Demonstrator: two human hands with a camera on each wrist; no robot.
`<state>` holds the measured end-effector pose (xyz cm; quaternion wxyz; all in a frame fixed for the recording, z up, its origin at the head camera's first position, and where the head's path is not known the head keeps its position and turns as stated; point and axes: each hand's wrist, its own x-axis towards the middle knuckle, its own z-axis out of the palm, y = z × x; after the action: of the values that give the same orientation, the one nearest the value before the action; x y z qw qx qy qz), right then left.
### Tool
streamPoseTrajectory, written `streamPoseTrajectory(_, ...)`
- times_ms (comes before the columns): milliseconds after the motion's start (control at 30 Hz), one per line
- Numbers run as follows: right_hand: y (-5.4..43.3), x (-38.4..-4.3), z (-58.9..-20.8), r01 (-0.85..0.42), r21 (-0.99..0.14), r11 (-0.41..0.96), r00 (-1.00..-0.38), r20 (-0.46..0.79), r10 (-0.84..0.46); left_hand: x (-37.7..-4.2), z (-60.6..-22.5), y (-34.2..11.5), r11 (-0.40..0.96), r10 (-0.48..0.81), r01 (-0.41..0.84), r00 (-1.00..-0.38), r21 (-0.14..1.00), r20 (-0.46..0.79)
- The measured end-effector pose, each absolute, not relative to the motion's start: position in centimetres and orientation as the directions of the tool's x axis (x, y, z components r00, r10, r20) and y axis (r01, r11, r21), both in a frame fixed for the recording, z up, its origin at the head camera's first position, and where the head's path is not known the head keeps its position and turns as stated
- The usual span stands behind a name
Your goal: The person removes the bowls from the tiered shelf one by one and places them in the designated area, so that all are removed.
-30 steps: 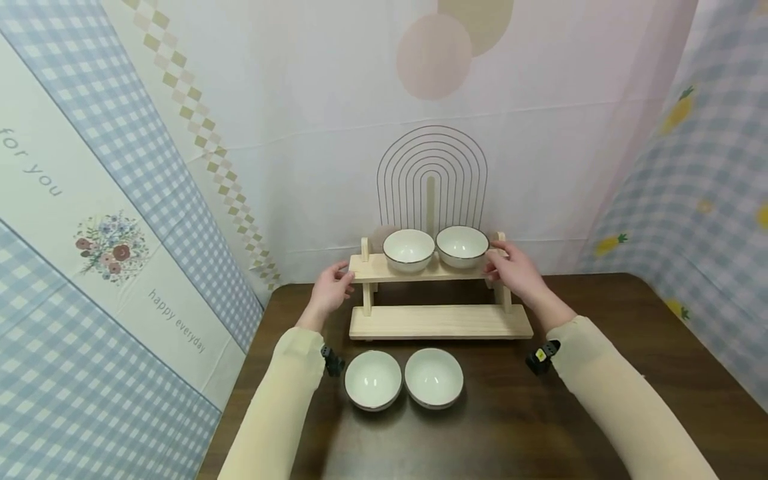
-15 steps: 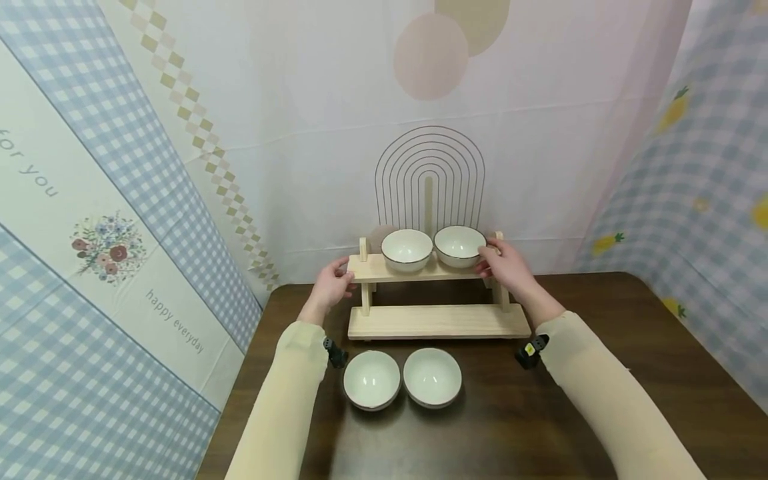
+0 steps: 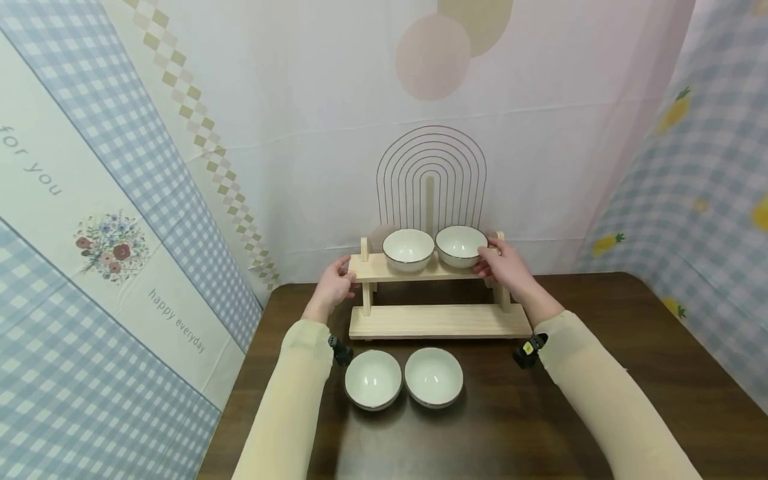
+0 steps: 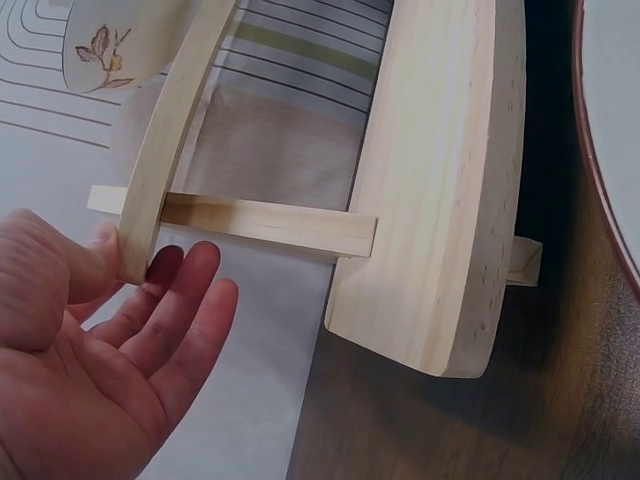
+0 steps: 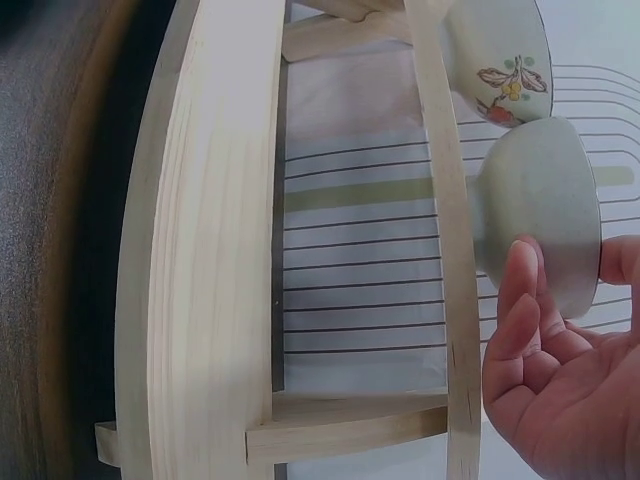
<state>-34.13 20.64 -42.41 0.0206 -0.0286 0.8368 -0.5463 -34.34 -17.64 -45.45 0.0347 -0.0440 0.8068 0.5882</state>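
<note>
A two-tier wooden rack [image 3: 441, 321] stands at the back of the table. My left hand [image 3: 333, 283] pinches the left end of its upper board [image 4: 150, 215], thumb on top and fingers below, as the left wrist view shows. On that board sit two white bowls with dark rims, side by side: a left bowl [image 3: 409, 248] and a right bowl [image 3: 461, 245]. My right hand [image 3: 507, 267] grips the right bowl [image 5: 545, 210] by its right side, thumb at the rim and fingers against the outer wall. The bowl seems to rest on the board.
Two more white bowls, one on the left [image 3: 373, 380] and one on the right [image 3: 433, 378], stand close together on the dark wooden table [image 3: 504, 427] in front of the rack. Behind the rack hangs a printed cloth [image 3: 324, 167]. Checked cloths hang at both sides.
My right hand has shifted left from the rack's right end onto the right bowl and now grips it. The left hand stays at the upper board's left end. The bowls have not visibly moved.
</note>
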Motion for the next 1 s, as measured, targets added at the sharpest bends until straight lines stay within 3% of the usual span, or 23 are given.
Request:
streamPoseTrajectory(300, 20.5, -33.8, -42.4, -0.022, -0.918, 0.397, -0.997, -0.007, -0.071, -34.5, -45.2, -17.5, 0.368, -0.029, -0.122, -0.992, 0.922, -0.120)
streamPoseTrajectory(1000, 20.3, -33.1, -42.7, -0.029, -0.926, 0.376, -0.998, 0.009, -0.054, -34.1, -45.3, -17.9, 0.345, 0.015, -0.110, -0.992, 0.932, -0.123)
